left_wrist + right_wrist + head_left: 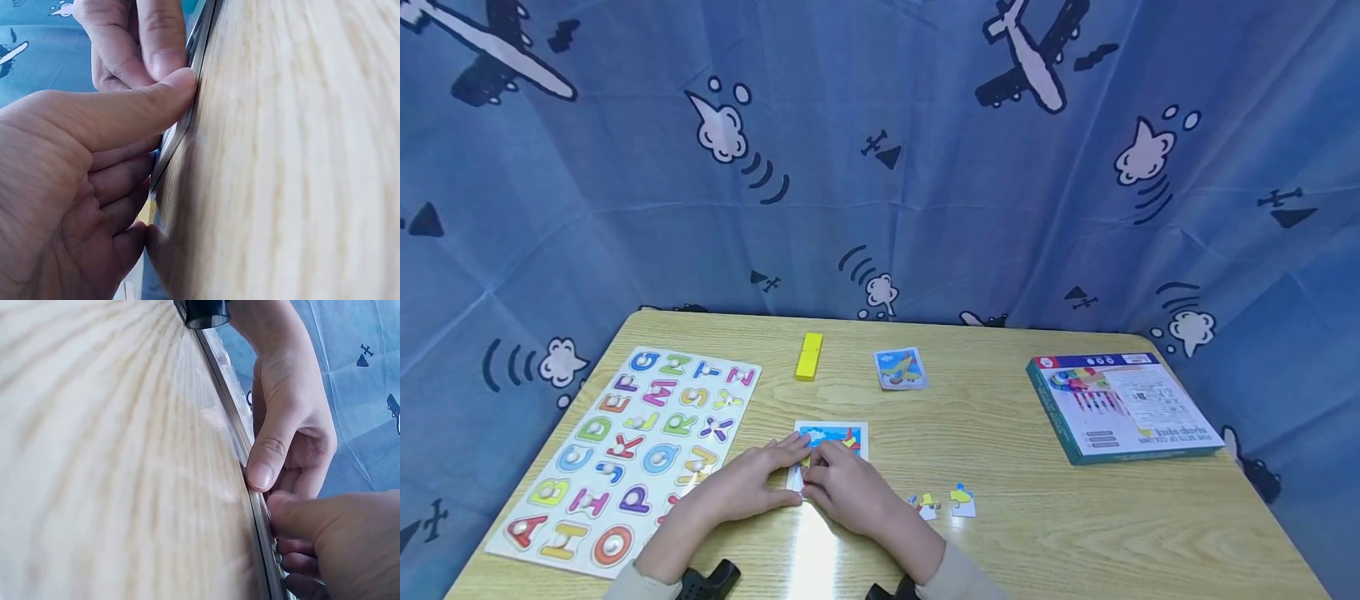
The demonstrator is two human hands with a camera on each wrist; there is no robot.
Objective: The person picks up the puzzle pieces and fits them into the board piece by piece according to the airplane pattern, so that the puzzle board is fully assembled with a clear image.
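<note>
A small jigsaw puzzle with a white border and a blue and red picture lies under both hands, its middle covered. My left hand rests along its left side, fingers stretched over the picture and thumb at the near edge. From the right, my right hand reaches over the picture with bent fingers, thumb and fingertips pinching a puzzle piece that is mostly hidden. In the left wrist view both hands meet at the board's edge. Two loose puzzle pieces lie to the right of my right hand.
A letter board covers the table's left side. Behind the puzzle are a yellow block and a small picture card with a plane. A flat box lies at the right, and a blue curtain hangs behind the table.
</note>
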